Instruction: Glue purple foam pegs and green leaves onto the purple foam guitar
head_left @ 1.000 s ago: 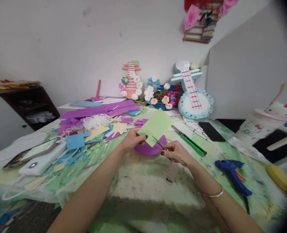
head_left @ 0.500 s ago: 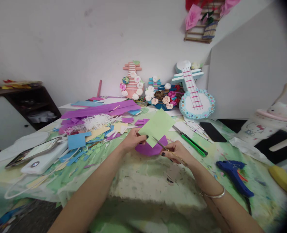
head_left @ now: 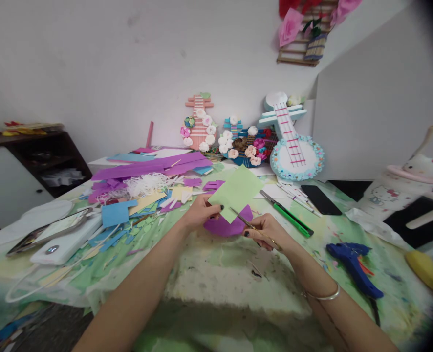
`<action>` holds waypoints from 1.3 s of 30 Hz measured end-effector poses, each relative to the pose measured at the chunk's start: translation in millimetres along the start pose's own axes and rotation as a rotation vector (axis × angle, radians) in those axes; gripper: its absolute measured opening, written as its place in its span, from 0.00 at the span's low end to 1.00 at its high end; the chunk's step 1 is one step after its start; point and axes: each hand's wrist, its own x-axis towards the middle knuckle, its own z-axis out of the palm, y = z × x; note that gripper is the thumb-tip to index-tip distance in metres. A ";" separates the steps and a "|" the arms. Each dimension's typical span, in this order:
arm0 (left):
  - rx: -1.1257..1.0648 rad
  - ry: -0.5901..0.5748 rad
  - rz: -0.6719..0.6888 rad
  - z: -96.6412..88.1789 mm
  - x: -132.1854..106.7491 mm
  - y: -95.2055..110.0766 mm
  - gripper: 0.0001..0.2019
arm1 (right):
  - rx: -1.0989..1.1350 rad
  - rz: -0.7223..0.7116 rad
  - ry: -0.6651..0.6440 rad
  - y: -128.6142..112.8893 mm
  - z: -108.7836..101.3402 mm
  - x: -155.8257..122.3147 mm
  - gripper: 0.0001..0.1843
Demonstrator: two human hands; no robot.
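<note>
While the left hand (head_left: 200, 211) pinches the green sheet (head_left: 235, 189) steady, the right hand (head_left: 270, 231), closed around scissors (head_left: 251, 226), meets the sheet's lower edge.

Two bare forearms, in from 7 and 5 o'clock of the view. Left hand (head_left: 201, 211): dark polish, clearest on the nail (head_left: 222, 207) at its 3 o'clock edge. Right hand (head_left: 268, 230): same dark polish, seen at its 9 o'clock edge. Thin plain silver bangle (head_left: 321, 294) round the right wrist, 4 o'clock from that hand, sitting loose.
</note>
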 end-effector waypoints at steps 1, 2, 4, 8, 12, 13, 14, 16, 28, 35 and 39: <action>-0.001 0.001 0.000 0.0 0.1 -0.2 0.04 | 0.000 -0.005 0.000 0.2 -0.2 0.1 0.23; -0.002 0.001 0.000 -0.1 0.1 -0.3 0.04 | -0.002 -0.013 -0.003 0.4 -0.5 0.2 0.23; -0.004 0.000 0.000 -0.2 -0.1 -0.1 0.04 | -0.004 -0.027 -0.007 0.4 -0.8 0.1 0.24; -0.007 -0.007 0.000 0.0 -0.8 1.5 0.04 | -0.005 -0.017 -0.002 -1.7 -0.6 -0.7 0.23; -0.013 -0.012 -0.002 0.5 -1.5 2.9 0.05 | 0.003 -0.017 0.019 -4.9 0.7 -1.4 0.23; -0.015 -0.012 -0.002 0.5 -1.6 3.0 0.05 | 0.007 -0.020 0.020 -5.5 1.0 -1.5 0.23; -0.017 -0.012 -0.002 0.6 -1.6 3.2 0.05 | 0.010 -0.024 0.018 -6.0 1.2 -1.7 0.23; -0.020 -0.011 -0.002 0.8 -1.6 3.4 0.05 | 0.009 -0.025 0.012 -6.8 1.4 -2.0 0.24; -0.089 0.003 0.008 2.6 -1.6 2.5 0.07 | 0.007 -0.060 0.040 -10.0 2.0 -2.9 0.24; -0.236 0.191 0.100 8.8 1.3 3.6 0.09 | 0.072 -0.063 0.123 -1.4 2.8 1.3 0.24; -0.362 0.342 0.052 17.0 0.1 7.1 0.13 | 0.088 -0.072 0.173 2.7 3.5 3.3 0.24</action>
